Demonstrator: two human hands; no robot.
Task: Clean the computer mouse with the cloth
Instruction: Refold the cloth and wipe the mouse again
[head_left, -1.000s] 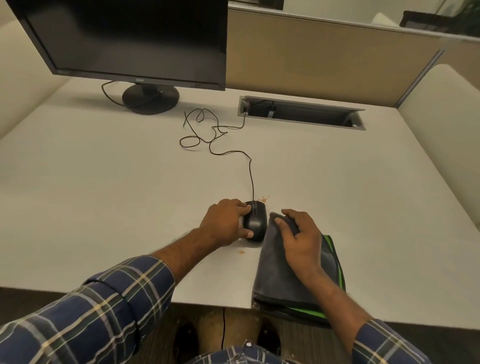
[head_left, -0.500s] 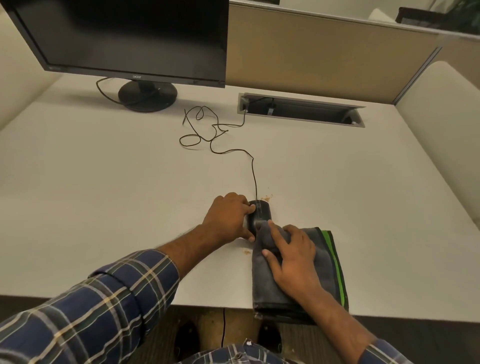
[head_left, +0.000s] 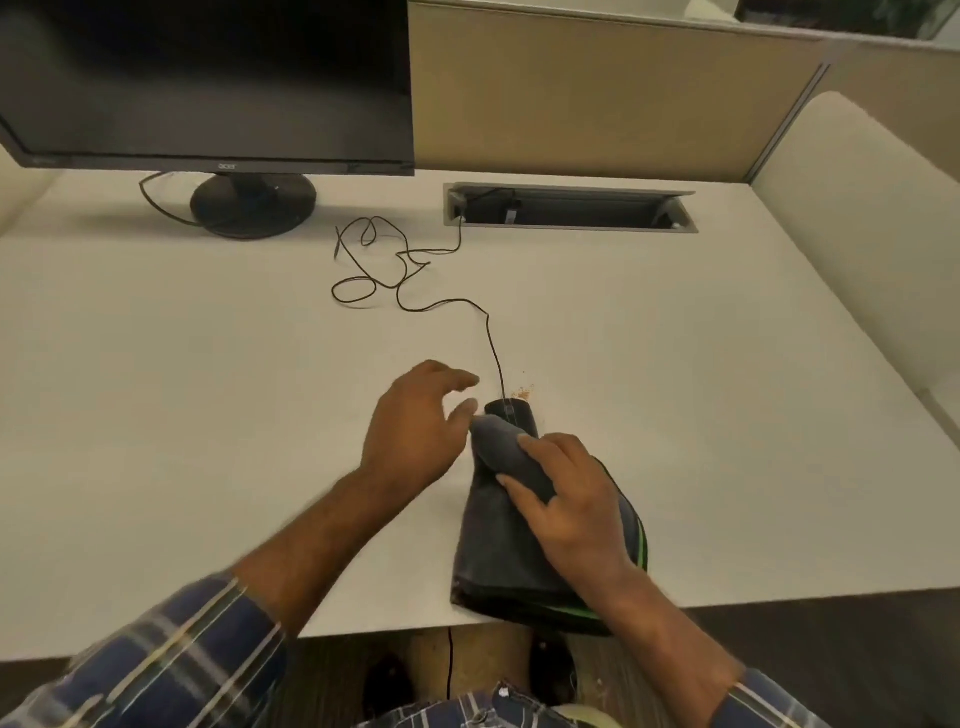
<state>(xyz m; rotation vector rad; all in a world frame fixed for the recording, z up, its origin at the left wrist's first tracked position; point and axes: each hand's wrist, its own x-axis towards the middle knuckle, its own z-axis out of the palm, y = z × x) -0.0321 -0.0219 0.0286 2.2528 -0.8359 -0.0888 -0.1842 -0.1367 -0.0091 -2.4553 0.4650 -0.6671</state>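
At ten o'clock on the desk (head_left: 156, 389) the dark monitor (head_left: 208, 83) stands on its round base, a cable looping behind it. From the cable slot (head_left: 569, 208) at twelve o'clock the mouse cord (head_left: 415, 270) tangles in loose coils and runs down toward me.

My left hand (head_left: 415, 431) hovers just at nine o'clock of the computer mouse (head_left: 511, 413), fingers spread wide and loosely curled, holding nothing; the thumb tip sits right beside the cloth's folded edge, and I cannot tell whether it touches.

The mouse lies near the middle of the desk, only its black front end showing, cord leaving it at twelve o'clock. A few orange crumbs (head_left: 522, 392) lie just at one o'clock of it.

The grey cloth (head_left: 498, 540) with its green stripe covers the rest of the mouse and trails back to six o'clock, its end hanging over the desk's near edge. My right hand (head_left: 571, 499) rests flat on the cloth, fingers narrow together, pressing the fold onto the mouse.
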